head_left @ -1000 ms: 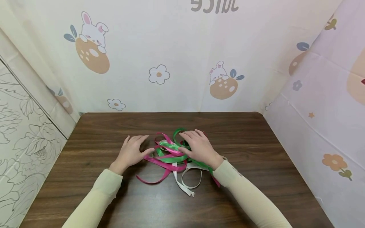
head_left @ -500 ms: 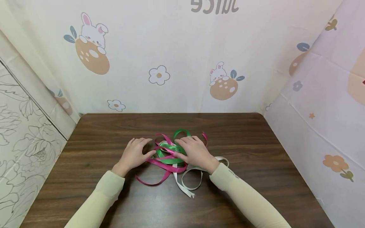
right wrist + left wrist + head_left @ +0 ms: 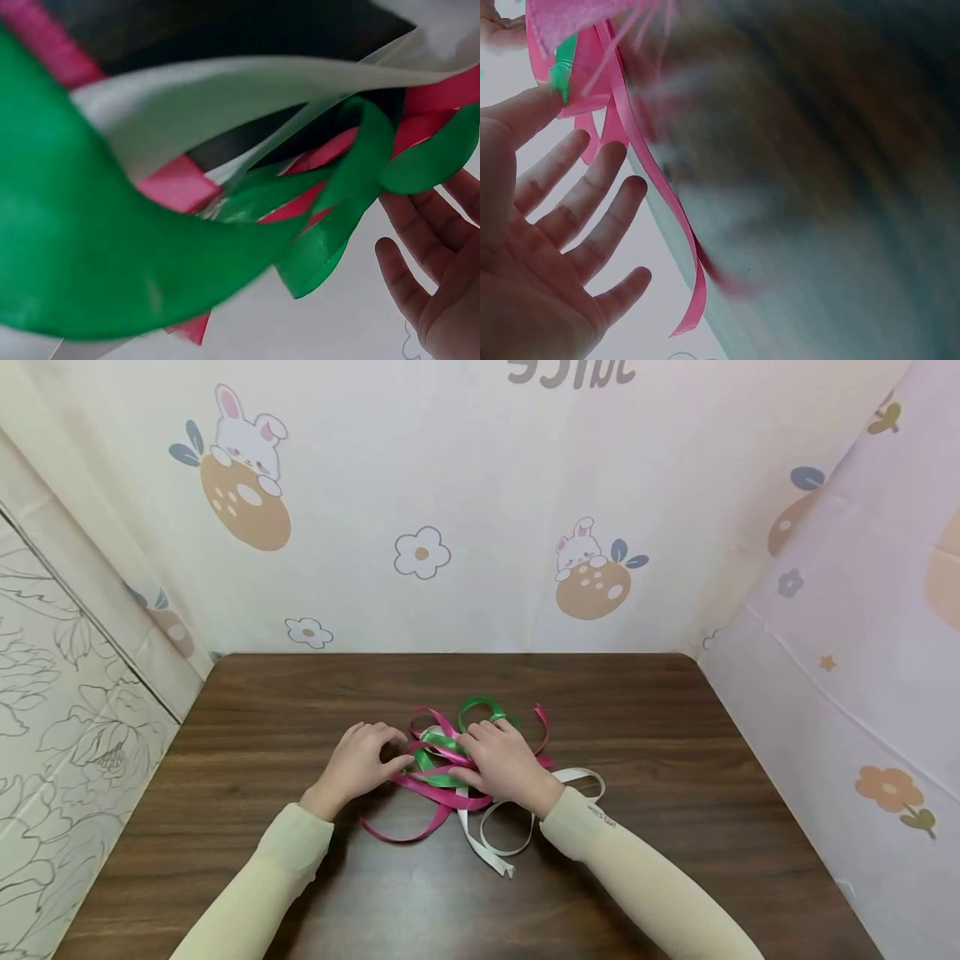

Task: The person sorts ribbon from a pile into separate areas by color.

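Observation:
Between my hands lies a loose tangle of satin ribbons: a pink ribbon [image 3: 431, 791], a green ribbon [image 3: 442, 742] and a white ribbon [image 3: 487, 857]. My left hand [image 3: 358, 766] is at the tangle's left edge. In the left wrist view its fingers are spread and relaxed, with the thumb tip close to or touching a green ribbon [image 3: 564, 67]. My right hand [image 3: 506, 762] lies over the right part of the tangle and hides some of it. The right wrist view has its fingers [image 3: 416, 236] loosely bent beside green loops [image 3: 322, 255], without a visible grip.
The dark wooden table [image 3: 637, 735] carries the ribbons. Behind it hangs a pale printed curtain [image 3: 487, 593], with another curtain [image 3: 795, 643] on the right. A white ribbon loop [image 3: 596, 777] reaches out right of my right wrist.
My right hand has moved left and toward me over the tangle, uncovering a pink ribbon end and green loop behind it. My left hand has shifted slightly right, closer to the ribbons.

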`<act>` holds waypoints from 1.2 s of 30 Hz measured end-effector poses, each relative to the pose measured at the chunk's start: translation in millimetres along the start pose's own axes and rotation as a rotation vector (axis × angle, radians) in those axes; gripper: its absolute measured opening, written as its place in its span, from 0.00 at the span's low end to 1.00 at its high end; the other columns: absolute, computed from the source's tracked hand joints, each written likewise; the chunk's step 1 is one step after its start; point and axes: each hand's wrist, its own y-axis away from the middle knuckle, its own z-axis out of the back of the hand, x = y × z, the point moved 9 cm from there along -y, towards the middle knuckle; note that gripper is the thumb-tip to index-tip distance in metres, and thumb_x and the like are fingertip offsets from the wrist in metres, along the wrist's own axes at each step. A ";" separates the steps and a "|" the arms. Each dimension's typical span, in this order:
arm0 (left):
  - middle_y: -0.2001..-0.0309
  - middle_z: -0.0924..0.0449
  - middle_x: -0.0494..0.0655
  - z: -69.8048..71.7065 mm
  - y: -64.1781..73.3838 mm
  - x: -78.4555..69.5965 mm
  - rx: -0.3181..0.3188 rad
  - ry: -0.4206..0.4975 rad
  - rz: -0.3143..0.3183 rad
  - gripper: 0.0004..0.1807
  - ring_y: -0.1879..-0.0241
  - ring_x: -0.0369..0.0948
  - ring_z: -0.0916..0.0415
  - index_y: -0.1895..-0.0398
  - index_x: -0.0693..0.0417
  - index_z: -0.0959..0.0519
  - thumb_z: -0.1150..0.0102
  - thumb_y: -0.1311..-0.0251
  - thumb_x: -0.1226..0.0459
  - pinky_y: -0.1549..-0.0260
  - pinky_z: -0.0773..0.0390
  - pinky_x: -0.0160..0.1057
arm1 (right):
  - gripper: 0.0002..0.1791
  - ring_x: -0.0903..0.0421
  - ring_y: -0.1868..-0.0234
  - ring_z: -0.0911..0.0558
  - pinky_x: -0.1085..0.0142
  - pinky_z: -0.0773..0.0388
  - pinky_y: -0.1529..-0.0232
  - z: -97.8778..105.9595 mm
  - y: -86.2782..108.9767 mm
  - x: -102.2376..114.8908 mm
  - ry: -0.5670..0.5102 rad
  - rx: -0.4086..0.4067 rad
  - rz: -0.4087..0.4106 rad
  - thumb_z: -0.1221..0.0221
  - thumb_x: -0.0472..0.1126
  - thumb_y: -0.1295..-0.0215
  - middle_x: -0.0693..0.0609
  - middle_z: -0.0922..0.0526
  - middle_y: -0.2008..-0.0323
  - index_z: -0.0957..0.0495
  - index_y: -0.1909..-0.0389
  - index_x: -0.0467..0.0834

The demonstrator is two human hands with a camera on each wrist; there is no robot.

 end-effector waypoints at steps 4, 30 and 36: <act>0.62 0.11 0.43 -2.1 -1.8 -1.1 0.031 0.011 -0.010 0.15 0.55 0.46 0.16 0.55 0.51 0.13 0.24 0.43 0.56 0.32 0.32 0.65 | 0.23 0.53 0.51 0.17 0.57 0.24 0.45 -1.9 -2.7 1.7 0.033 -0.006 -0.001 0.34 0.62 0.35 0.53 0.15 0.56 0.16 0.52 0.48; 0.68 0.17 0.39 12.6 0.9 -13.1 -0.102 0.035 -0.019 0.04 0.72 0.34 0.26 0.64 0.49 0.11 0.30 0.41 0.66 0.68 0.24 0.36 | 0.06 0.62 0.77 0.20 0.67 0.29 0.71 31.5 -3.4 14.7 0.001 -0.367 0.089 0.35 0.39 0.37 0.58 0.17 0.77 0.17 0.59 0.48; 0.65 0.12 0.41 28.1 4.4 -22.2 -0.209 0.032 -0.035 0.04 0.66 0.41 0.16 0.64 0.49 0.11 0.31 0.41 0.67 0.63 0.17 0.46 | 0.04 0.63 0.79 0.22 0.69 0.28 0.75 48.9 1.0 15.5 -0.043 -0.422 0.129 0.36 0.39 0.36 0.58 0.17 0.78 0.15 0.63 0.49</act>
